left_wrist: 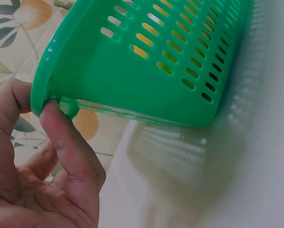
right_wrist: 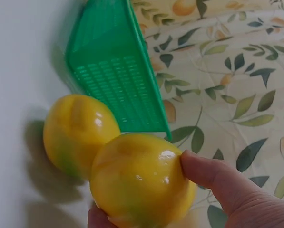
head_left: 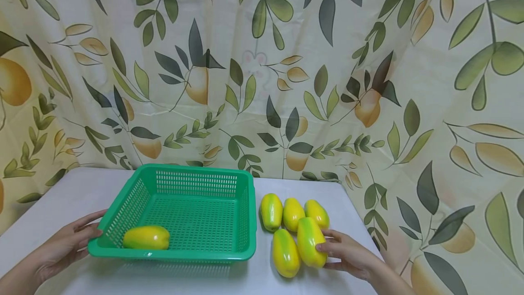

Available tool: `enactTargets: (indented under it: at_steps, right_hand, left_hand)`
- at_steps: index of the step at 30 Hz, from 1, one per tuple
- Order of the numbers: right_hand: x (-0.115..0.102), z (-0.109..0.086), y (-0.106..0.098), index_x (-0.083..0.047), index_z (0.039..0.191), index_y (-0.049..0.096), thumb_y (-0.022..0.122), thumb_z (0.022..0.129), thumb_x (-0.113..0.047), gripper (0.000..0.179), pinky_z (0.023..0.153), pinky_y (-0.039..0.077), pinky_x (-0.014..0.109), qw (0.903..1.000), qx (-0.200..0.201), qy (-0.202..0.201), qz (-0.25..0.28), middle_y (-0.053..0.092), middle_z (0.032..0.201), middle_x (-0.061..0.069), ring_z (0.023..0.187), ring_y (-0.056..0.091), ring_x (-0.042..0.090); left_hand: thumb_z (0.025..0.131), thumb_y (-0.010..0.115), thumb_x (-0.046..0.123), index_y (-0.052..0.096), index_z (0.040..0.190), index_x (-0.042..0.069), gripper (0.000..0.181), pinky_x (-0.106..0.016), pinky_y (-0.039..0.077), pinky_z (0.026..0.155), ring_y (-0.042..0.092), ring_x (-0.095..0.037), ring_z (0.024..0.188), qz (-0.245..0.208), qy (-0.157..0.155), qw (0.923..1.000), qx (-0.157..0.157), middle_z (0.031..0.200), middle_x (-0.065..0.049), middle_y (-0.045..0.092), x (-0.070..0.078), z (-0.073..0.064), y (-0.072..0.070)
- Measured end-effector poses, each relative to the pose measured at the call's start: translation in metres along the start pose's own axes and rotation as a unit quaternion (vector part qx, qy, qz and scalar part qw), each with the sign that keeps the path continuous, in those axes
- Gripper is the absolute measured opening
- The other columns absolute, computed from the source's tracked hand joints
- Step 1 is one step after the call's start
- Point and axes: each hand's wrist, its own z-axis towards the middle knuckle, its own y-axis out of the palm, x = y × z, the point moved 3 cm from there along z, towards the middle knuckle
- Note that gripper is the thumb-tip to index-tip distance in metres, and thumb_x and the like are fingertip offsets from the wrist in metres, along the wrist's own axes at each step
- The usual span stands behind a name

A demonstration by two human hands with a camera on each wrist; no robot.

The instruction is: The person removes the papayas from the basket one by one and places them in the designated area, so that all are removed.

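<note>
My left hand (head_left: 67, 245) pinches the rim of a green plastic basket (head_left: 172, 255) at its near left corner; the left wrist view shows thumb and finger on the rim (left_wrist: 42, 80). Inside the basket, one yellow-green papaya (head_left: 146, 237) lies on its side at the near left. On the right, my right hand (head_left: 348, 254) grips another papaya (head_left: 309, 240) between thumb and fingers. In the right wrist view this held papaya (right_wrist: 142, 180) appears slightly in front of a second papaya (right_wrist: 77, 135). Whether it touches the table is hidden.
Several more papayas lie close around the held one: one papaya (head_left: 285, 253) just left of it, others (head_left: 271, 212) behind. A white cloth covers the table (head_left: 98, 185). A leaf-patterned curtain (head_left: 262, 104) hangs behind the table's far edge and along its right side.
</note>
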Motion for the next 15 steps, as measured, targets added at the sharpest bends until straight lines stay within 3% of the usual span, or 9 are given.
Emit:
enactTargets:
  at_steps: [15]
  right_hand:
    - [0.02, 0.004, -0.004, 0.009, 0.135, 0.015, 0.062, 0.082, -0.019, 0.076, 0.079, 0.049, 0.049, 0.999, 0.024, 0.035, -0.01, 0.047, 0.115, 0.02, 0.095, 0.054, 0.026]
  left_hand:
    - [0.091, 0.048, 0.011, 0.05, 0.101, 0.042, 0.032, -0.038, 0.05, 0.081, 0.06, -0.02, 0.092, 0.0, -0.005, 0.9999, 0.013, 0.102, 0.003, 0.058, -0.001, 0.002, -0.001]
